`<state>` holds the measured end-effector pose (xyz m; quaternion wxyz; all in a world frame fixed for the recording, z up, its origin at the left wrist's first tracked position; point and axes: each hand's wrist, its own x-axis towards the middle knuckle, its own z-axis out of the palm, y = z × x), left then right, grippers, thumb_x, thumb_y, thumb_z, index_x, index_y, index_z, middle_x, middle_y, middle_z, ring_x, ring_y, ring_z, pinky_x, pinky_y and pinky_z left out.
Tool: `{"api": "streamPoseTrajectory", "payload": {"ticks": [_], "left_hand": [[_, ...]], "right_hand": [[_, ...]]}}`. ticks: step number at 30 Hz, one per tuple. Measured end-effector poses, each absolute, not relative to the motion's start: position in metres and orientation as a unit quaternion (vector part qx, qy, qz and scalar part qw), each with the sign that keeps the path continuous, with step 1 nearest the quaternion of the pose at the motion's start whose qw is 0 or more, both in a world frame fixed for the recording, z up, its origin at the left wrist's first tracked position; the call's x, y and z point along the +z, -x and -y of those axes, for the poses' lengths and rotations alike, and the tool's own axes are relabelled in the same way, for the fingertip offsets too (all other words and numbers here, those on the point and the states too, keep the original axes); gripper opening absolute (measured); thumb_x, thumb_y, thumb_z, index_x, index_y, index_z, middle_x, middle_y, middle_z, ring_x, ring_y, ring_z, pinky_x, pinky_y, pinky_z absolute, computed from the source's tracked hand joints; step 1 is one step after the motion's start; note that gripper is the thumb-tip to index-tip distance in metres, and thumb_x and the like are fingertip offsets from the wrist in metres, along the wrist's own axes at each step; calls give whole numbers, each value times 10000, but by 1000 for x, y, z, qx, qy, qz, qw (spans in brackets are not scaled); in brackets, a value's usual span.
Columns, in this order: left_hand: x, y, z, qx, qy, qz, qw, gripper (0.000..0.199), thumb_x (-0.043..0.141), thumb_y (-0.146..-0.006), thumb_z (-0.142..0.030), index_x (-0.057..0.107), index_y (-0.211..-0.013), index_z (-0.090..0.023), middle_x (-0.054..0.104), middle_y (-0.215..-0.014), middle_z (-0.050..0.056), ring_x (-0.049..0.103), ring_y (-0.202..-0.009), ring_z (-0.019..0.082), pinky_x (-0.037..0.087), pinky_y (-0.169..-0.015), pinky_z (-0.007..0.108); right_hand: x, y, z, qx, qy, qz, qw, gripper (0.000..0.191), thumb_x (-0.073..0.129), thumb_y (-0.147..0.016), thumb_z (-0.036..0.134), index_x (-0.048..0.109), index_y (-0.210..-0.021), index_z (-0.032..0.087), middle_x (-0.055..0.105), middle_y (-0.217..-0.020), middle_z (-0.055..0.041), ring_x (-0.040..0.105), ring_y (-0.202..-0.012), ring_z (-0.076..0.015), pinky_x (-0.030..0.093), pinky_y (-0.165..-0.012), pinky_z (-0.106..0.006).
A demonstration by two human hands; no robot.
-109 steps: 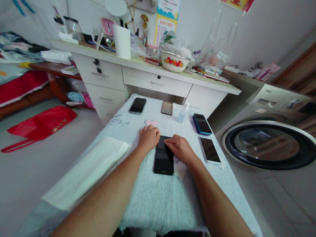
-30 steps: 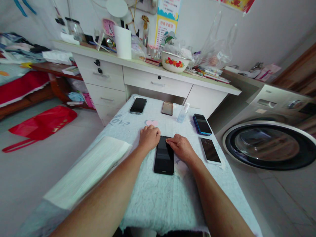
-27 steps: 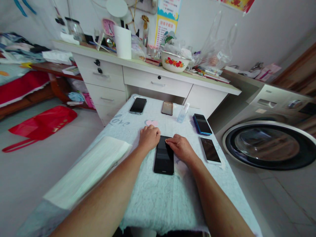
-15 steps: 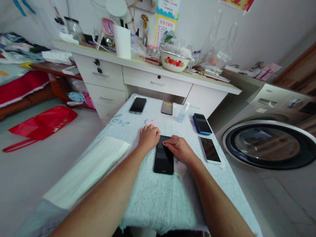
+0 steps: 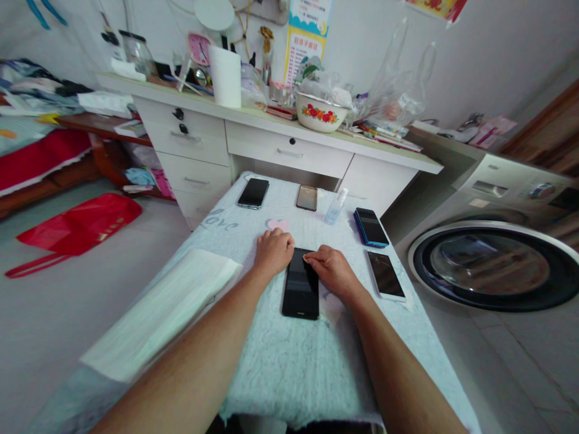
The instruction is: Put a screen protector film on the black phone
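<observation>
A black phone (image 5: 300,295) lies screen up on the cloth-covered table (image 5: 289,361), between my two hands. My left hand (image 5: 274,252) is closed, its curled fingers against the phone's upper left edge. Over the upper right of the screen is my right hand (image 5: 332,269), fingers pinched together with the tips at the glass. Anything inside that pinch is hidden or too small to make out. To the right lie a white-framed phone (image 5: 386,275) and a dark phone in a blue case (image 5: 371,227).
At the table's far side are another phone (image 5: 253,193), a phone case (image 5: 307,198) and a clear spray bottle (image 5: 335,207). A folded white cloth (image 5: 163,313) lies at left. Beyond stand a cluttered desk (image 5: 289,144) and a washing machine (image 5: 493,241); a red bag (image 5: 81,229) is on the floor.
My right hand has shifted slightly right across the phone's screen, still pinched. My left hand stays at the phone's upper left edge.
</observation>
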<state>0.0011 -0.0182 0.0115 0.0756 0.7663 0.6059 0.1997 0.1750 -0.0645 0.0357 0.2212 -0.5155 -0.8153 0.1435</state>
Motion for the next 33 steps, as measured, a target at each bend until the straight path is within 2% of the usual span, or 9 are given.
{"api": "streamPoseTrajectory", "payload": {"ticks": [9,21,33], "left_hand": [[12,-1,19,198,-768,-605,74,214,442,-860,-285,653,-874,-251,598,-1014,48,501,-965,239,365,-792,367],[13,-1,19,193,-765,-609,78,220,435,-864,-284,653,-874,-255,602,-1030,44,496,-978,238,360,-799,367],[14,-2,19,188,-764,-612,85,225,431,-872,-282,654,-887,-255,594,-1048,51,491,-1003,240,359,-825,375]], "right_hand": [[35,-176,65,125,514,822,209,225,503,-919,234,727,-923,206,591,-752,-30,550,-713,-123,369,-662,-232],[37,-174,67,164,462,843,221,228,491,-928,236,717,-941,204,597,-748,-23,540,-715,-125,371,-675,-233],[37,-174,66,165,480,832,226,219,507,-921,231,724,-939,206,610,-770,-31,554,-727,-126,384,-678,-235]]}}
